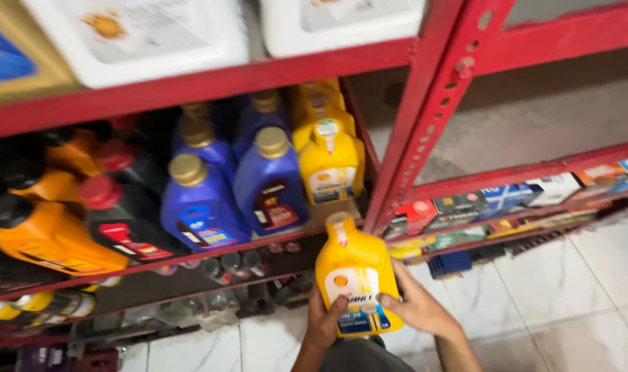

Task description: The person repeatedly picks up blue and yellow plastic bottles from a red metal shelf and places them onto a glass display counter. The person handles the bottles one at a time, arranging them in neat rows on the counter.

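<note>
Both my hands hold one yellow oil bottle [354, 271] upright in front of a red metal shelf [190, 86]. My left hand [323, 322] grips its lower left side, thumb on the label. Around the lower right side wraps my right hand [416, 306], fingers on the label. The bottle's yellow cap sits level with the edge of the middle shelf board. Just above on that board stand more yellow bottles [330, 160] in a row going back.
Blue bottles with gold caps [269, 180], black bottles with red caps [124, 220] and orange bottles [48, 238] fill the middle shelf. White jugs [141, 34] stand on the top shelf. Small boxes [507, 196] line the right-hand shelf. White floor tiles [575, 296] lie below.
</note>
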